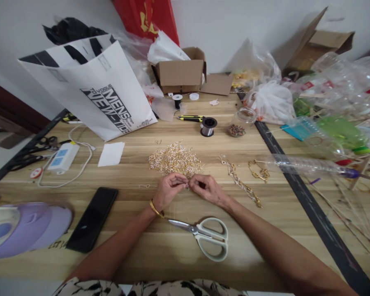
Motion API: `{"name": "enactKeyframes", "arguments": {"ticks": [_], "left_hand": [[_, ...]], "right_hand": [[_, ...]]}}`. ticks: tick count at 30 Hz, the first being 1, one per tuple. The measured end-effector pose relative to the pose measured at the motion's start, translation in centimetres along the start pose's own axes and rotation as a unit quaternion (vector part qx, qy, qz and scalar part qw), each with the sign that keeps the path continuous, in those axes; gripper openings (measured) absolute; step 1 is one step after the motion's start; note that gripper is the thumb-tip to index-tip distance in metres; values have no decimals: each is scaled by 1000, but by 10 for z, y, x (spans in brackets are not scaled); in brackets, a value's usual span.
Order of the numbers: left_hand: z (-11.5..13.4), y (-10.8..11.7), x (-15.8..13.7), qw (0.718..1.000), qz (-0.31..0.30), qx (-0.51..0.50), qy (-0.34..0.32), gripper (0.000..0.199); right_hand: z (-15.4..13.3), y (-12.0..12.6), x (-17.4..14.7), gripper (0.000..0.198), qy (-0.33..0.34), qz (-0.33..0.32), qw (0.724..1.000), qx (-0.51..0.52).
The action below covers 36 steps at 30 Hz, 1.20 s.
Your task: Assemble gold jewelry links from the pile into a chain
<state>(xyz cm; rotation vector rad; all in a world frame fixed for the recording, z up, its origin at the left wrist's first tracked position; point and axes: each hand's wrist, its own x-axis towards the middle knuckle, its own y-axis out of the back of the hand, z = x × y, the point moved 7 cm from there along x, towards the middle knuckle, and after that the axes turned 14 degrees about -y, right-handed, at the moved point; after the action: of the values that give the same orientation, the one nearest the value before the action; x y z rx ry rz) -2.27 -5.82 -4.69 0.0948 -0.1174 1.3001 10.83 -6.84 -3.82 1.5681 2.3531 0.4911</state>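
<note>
My left hand [170, 190] and my right hand [207, 188] meet at the middle of the table, fingertips pinched together. Between them is a tiny piece, mostly covered by the fingers and too small to name. Just beyond my hands lies a loose heap of small gold and clear beaded pieces [175, 158]. Scissors [200, 236] with pale handles rest between my forearms, blades pointing left. To the right of my right hand stretches a beaded gold chain [240, 183], with another small gold chain [259, 170] beside it. A gold bracelet [156, 209] circles my left wrist.
A black phone [92, 220] and a white power strip [63, 157] lie left. Farther back stand a white paper bag [92, 86], a wire spool [207, 127], a bead jar [242, 123] and a cardboard box [181, 74]. Plastic bottles [342, 127] crowd the right side.
</note>
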Motion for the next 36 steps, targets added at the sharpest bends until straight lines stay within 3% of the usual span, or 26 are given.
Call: {"name": "enactKeyframes", "arguments": {"ticks": [25,32,36], "left_hand": [[-2,2,0,999,33,-25,22,21],[-1,3,0,999,32,-9,9,20],[-3,3,1,999,34,-8,11,19]], "right_hand": [[5,-2,3,15,-24,5,1000,-4],[2,-2,1,15,2,11,999,-37],[-8,-4,-3,17,51,10,997,-63]]}}
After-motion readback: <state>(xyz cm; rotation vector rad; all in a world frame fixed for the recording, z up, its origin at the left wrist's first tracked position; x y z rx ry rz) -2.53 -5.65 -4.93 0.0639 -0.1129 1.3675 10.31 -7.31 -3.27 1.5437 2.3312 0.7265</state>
